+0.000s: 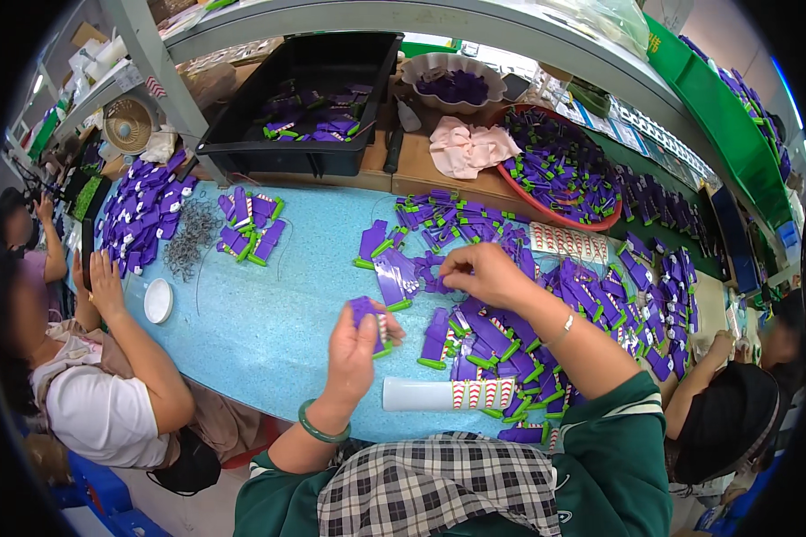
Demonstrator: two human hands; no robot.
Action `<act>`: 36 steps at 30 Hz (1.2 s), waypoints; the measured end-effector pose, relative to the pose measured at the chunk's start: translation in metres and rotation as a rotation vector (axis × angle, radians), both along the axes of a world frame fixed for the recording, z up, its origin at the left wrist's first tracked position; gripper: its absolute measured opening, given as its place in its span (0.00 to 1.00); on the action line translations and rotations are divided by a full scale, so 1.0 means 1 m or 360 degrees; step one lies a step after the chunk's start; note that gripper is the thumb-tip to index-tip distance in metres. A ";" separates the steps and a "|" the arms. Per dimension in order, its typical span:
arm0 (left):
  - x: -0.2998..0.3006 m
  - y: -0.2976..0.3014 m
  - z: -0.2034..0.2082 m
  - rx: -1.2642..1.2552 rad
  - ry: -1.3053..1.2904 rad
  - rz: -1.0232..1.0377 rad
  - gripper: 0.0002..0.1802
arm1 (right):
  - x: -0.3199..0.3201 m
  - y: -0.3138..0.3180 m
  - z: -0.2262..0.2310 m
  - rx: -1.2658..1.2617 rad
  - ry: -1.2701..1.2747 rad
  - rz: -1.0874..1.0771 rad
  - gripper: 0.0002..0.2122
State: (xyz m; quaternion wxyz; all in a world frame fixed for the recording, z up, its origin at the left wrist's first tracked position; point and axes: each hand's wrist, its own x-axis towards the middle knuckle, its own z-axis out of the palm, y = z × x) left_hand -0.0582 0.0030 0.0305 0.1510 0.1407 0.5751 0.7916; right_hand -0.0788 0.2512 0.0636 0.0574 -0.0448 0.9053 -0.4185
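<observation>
Pale blue surface (278, 331), crowded with parts. Purple piece (362, 310) is in the left hand (353, 349), raised over the surface's middle; fingers wrap it, probably to steady it with the striped edge toward the right hand (488, 273). That hand bends over loose parts, fingers drawn in; cannot tell whether they grip anything. Piece looks flat, green at its lower end, red-and-white stripes along one side. Sticker strip (412, 395) lies close to the body, presumably for easy reach. Pile (493, 336) beside it; red basin (611, 220) and black tray (287, 161) farther back.
</observation>
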 end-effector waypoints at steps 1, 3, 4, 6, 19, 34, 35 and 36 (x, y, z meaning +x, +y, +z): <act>0.004 0.003 0.001 -0.0030 -0.0022 -0.0074 0.12 | 0.011 -0.007 0.010 -0.0141 -0.0016 0.0020 0.06; 0.010 0.005 -0.003 -0.0130 -0.0088 -0.0222 0.12 | 0.032 -0.022 0.023 -0.0414 -0.0083 0.0048 0.05; 0.012 0.007 -0.005 -0.0212 -0.0060 -0.0305 0.11 | 0.044 -0.029 0.029 -0.0488 -0.0135 0.0025 0.05; 0.018 0.011 -0.004 -0.0428 0.0083 -0.0418 0.08 | 0.064 -0.041 0.031 -0.0530 -0.0134 -0.0019 0.05; 0.035 0.017 0.006 -0.1075 0.0948 -0.0566 0.08 | 0.112 -0.057 0.016 -0.0055 0.0572 -0.0139 0.07; 0.029 0.035 0.004 -0.0826 0.0555 -0.0740 0.18 | 0.117 -0.016 0.006 -0.0264 0.0236 -0.0187 0.06; 0.013 0.038 0.007 -0.1128 0.0585 -0.0610 0.20 | 0.118 0.000 0.021 -0.0222 0.0172 -0.0262 0.06; -0.004 0.037 0.013 -0.1438 0.0605 -0.0450 0.22 | 0.117 0.018 0.030 -0.0060 0.0129 -0.0299 0.06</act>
